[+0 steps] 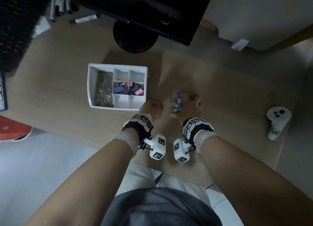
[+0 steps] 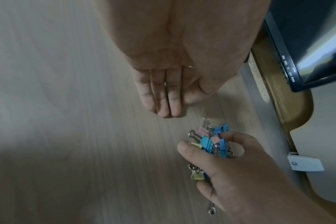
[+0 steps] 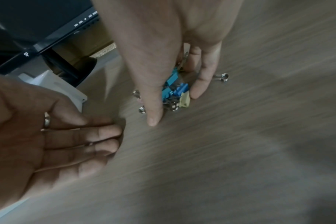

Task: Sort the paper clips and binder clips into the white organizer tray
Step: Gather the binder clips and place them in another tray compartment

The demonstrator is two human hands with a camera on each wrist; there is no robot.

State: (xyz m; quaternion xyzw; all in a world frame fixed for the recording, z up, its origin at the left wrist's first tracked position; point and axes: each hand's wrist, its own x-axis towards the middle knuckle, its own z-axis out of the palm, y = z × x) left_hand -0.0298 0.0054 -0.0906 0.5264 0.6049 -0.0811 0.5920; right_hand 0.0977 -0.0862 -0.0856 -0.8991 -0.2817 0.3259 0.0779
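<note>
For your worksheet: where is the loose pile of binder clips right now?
In the head view, the binder clips lie on the desk right of the white organizer tray, under the right hand.

The right hand (image 1: 194, 103) is covering most of the heap of binder clips (image 1: 177, 101), so their number is staying uncertain. In the left wrist view, its fingers (image 2: 230, 137) are hiding the clips' far side, and motion blur is smearing the tabletop (image 2: 67, 121). In the head view, the left hand (image 1: 151, 109) is showing only its back, concealing its palm. The paper clips (image 1: 104, 88) in the white organizer tray (image 1: 89, 83) are blending into one glittering mass. The monitor (image 1: 152, 10) is running off the top edge.
</note>
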